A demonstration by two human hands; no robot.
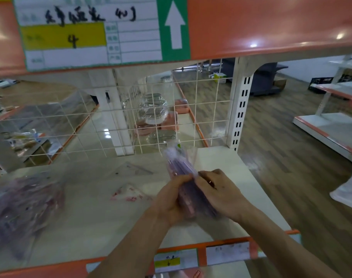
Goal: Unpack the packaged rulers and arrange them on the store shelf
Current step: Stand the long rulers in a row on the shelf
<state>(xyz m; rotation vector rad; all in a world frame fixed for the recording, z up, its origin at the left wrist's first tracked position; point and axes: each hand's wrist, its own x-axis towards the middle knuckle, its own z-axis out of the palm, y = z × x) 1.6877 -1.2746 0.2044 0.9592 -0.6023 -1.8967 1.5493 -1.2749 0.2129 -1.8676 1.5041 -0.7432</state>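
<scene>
A clear plastic pack of purple and pink rulers (180, 165) is held over the right part of the white shelf (95, 213). My left hand (171, 199) grips the pack from the left and below. My right hand (217, 189) holds its right side, fingers pinching the wrapper near the middle. The pack's far end sticks up toward the wire mesh. A blurred heap of similar purple packs (24, 205) lies on the shelf at the left. A clear triangular ruler (135, 167) and a pink-printed triangular one (129, 194) lie flat on the shelf.
A white wire mesh back panel (111, 121) closes the shelf's rear. An orange upper shelf edge with a price label (91, 31) hangs overhead. The orange front rail (221, 245) carries labels. A perforated upright post (240, 109) stands at the right; wood floor and other shelving lie beyond.
</scene>
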